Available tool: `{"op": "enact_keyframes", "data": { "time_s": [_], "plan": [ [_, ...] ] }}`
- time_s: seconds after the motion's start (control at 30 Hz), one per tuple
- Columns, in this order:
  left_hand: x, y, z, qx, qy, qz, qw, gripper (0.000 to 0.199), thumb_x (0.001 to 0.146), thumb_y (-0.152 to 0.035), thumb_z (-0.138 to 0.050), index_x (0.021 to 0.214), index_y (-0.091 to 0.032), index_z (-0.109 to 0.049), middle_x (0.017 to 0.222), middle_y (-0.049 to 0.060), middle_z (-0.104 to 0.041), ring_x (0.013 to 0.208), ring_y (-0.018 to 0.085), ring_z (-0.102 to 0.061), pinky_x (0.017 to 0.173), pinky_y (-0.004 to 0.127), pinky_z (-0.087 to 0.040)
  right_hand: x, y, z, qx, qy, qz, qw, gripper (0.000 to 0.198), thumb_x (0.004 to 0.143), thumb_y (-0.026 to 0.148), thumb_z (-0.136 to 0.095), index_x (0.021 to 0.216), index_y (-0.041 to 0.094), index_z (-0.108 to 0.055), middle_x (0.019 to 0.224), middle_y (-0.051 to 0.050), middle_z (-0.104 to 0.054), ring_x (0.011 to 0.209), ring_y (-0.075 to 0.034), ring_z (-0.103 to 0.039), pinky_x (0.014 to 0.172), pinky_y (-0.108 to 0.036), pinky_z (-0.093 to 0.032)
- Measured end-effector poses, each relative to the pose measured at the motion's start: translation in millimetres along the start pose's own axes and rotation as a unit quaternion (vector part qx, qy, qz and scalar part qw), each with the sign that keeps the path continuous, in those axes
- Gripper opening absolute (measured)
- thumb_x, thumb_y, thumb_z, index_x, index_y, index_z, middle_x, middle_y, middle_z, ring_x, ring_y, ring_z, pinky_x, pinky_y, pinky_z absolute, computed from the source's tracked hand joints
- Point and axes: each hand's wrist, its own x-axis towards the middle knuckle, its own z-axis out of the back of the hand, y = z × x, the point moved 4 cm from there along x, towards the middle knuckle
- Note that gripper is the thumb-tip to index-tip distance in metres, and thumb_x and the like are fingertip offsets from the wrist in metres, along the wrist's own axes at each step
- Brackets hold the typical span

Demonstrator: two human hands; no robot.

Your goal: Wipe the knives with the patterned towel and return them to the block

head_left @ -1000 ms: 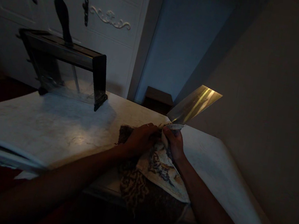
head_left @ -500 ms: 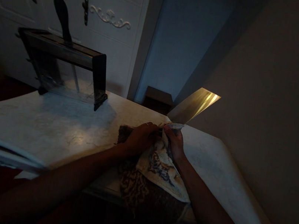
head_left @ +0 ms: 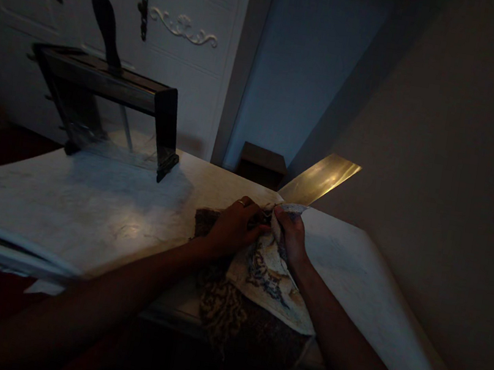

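Observation:
A patterned cloth (head_left: 261,274), pale on one face and dark brown on the other, is bunched between my hands and hangs over the counter's front edge. My right hand (head_left: 290,231) is closed on its upper fold, with the thumb on top. Close by on the left, my left hand (head_left: 238,226), wearing a ring, has its fingers and thumb closed at the gathered cloth. Beyond the cloth rises the broad shiny blade of a cleaver (head_left: 321,179), slanting up to the right. Its handle is hidden by the cloth and my hands.
On the white marble-look counter (head_left: 131,211) at left stands a clear-sided knife block (head_left: 126,90) with a black-handled knife (head_left: 106,25) in it. White doors (head_left: 184,77) are behind. A brown box (head_left: 262,164) sits past the far edge, and a wall (head_left: 452,178) runs along the right.
The cleaver's blade has tipped slightly lower and turned, so light falls across it differently. My left fingers have shifted a little at the cloth, the thumb showing more.

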Motion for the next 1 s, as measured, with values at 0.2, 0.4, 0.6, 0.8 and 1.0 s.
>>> {"op": "enact_keyframes", "data": {
  "time_s": [0.2,0.4,0.6,0.8,1.0],
  "plan": [
    [-0.4,0.8,0.0,0.005,-0.005,0.004,1.0,0.016,0.08,-0.031,-0.069,0.088,-0.017,-0.064,0.095,0.005,-0.058,0.092,0.02,-0.057,0.084,0.034,-0.048,1.1,0.9,1.2,-0.019,-0.005,0.002,1.0,0.037,0.061,0.043,-0.08,0.084,0.019,-0.064,0.075,0.002,-0.068,0.068,-0.015,-0.061,0.068,-0.028,-0.05],
    [-1.0,-1.2,3.5,0.038,-0.012,0.019,0.999,0.023,0.077,-0.036,-0.072,0.09,-0.018,-0.066,0.094,0.005,-0.055,0.086,0.019,-0.058,0.078,0.033,-0.049,1.4,0.6,1.4,-0.029,-0.006,0.007,1.0,0.036,0.061,0.044,-0.08,0.081,0.019,-0.064,0.072,0.002,-0.065,0.066,-0.013,-0.059,0.065,-0.026,-0.049],
    [-1.2,-4.0,3.8,0.045,-0.005,0.016,0.999,0.019,0.079,-0.036,-0.071,0.087,-0.019,-0.067,0.092,0.004,-0.055,0.084,0.018,-0.058,0.075,0.031,-0.049,2.1,-1.2,2.3,-0.03,-0.007,0.009,0.999,0.034,0.062,0.044,-0.08,0.081,0.02,-0.065,0.074,0.002,-0.066,0.067,-0.013,-0.06,0.064,-0.025,-0.049],
    [-1.3,-4.5,3.8,0.042,-0.014,-0.007,0.999,0.016,0.079,-0.032,-0.071,0.085,-0.019,-0.067,0.09,0.004,-0.056,0.082,0.017,-0.058,0.074,0.03,-0.048,1.4,-0.3,1.0,-0.019,-0.008,0.006,1.0,0.034,0.061,0.043,-0.081,0.081,0.02,-0.065,0.073,0.002,-0.066,0.065,-0.013,-0.06,0.064,-0.025,-0.049],
    [-1.2,-7.9,4.0,0.051,-0.007,-0.028,0.998,0.014,0.081,-0.032,-0.068,0.086,-0.019,-0.067,0.088,0.003,-0.056,0.079,0.016,-0.057,0.071,0.028,-0.047,-2.6,4.3,-2.9,-0.03,0.002,0.0,1.0,0.036,0.062,0.045,-0.08,0.082,0.02,-0.064,0.073,0.001,-0.066,0.065,-0.015,-0.06,0.063,-0.028,-0.049]
  ]
}}
